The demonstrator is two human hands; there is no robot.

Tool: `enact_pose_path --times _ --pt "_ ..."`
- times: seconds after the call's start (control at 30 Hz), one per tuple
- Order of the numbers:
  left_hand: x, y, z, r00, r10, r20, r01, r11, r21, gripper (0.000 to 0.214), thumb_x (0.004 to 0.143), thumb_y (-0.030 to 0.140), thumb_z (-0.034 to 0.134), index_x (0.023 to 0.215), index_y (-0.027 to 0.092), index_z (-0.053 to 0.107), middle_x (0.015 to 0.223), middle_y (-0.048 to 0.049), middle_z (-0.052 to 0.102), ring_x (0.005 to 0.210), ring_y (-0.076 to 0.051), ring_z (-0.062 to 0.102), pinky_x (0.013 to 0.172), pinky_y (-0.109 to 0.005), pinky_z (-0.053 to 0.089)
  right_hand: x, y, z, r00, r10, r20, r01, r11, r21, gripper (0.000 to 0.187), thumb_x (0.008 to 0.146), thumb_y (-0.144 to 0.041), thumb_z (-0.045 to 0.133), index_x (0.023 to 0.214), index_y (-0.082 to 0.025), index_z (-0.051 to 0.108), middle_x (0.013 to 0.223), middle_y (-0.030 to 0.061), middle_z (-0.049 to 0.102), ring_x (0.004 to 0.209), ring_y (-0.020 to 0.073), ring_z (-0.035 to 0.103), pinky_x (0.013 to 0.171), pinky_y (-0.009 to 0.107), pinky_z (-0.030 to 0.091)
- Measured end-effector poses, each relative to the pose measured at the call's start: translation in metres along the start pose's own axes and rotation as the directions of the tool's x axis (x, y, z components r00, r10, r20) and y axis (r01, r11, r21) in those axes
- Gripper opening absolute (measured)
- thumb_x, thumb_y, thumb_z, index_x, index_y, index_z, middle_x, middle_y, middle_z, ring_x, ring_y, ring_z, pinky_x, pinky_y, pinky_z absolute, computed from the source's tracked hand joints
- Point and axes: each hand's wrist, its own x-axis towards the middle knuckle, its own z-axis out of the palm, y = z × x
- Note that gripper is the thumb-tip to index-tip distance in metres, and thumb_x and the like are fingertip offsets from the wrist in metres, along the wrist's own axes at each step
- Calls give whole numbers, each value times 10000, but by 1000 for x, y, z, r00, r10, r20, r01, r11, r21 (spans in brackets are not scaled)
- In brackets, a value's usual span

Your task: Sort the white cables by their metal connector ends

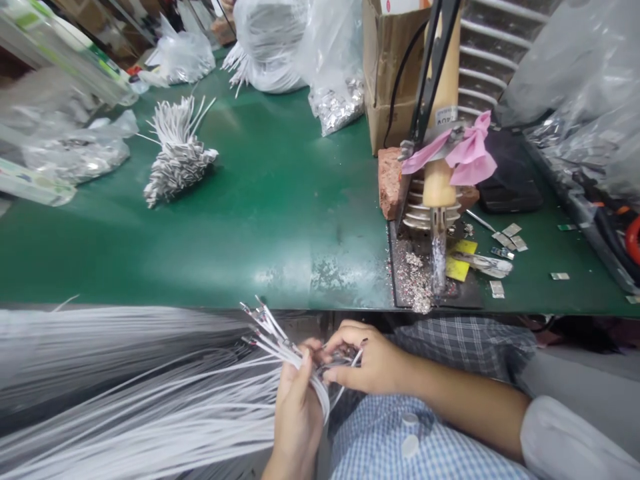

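My left hand (297, 407) is closed round a bundle of thin white cables (270, 340), just below the bench's front edge. Stripped ends with dark and reddish wire tips stick up above its fingers. My right hand (375, 360) faces it from the right, its thumb and fingers curled about more cable ends, which are partly hidden. One dark-tipped cable end shows against the right hand's fingers. From the left hand, a wide spread of long white cables (200, 427) runs off to the left, below the bench.
On the green bench (250, 200) a soldering iron (440, 187) with a pink cloth tie is propped over solder crumbs, beside a brick (389, 183). Small metal pieces (511, 237) lie right of it. A tied cable bundle (180, 153) and bags of parts (335, 100) stand farther back.
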Motion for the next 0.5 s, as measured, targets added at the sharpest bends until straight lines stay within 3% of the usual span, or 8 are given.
enact_pose_path --times 0.13,0.27,0.4,0.5 --pt "-1 -4 0 999 -30 35 30 1000 2 345 655 360 838 928 202 698 913 -29 642 801 -146 612 681 -200 517 -2 3 6 1000 -21 15 20 998 53 100 712 -128 673 809 -151 664 712 -8 551 626 112 505 601 211 404" --pt "0 -9 -2 998 -25 63 22 999 48 316 656 354 840 909 221 707 882 -4 644 812 -111 605 751 -163 498 -2 6 7 999 -42 19 41 998 40 62 729 -98 602 688 -145 598 677 -14 514 587 96 481 560 195 375" --pt "3 -15 -6 999 39 28 -43 985 166 324 588 370 876 812 203 712 827 -5 654 804 -125 607 735 -156 499 -1 10 4 996 -59 -61 59 998 -5 151 724 -109 559 594 -151 494 632 -13 491 602 109 483 564 214 360" --pt "5 -20 -11 999 18 28 -23 981 193 359 594 379 873 863 198 718 858 -37 680 827 -161 630 737 -196 520 0 12 3 992 22 -120 -19 999 31 108 740 -172 570 644 -155 522 645 -1 534 603 121 507 563 227 383"
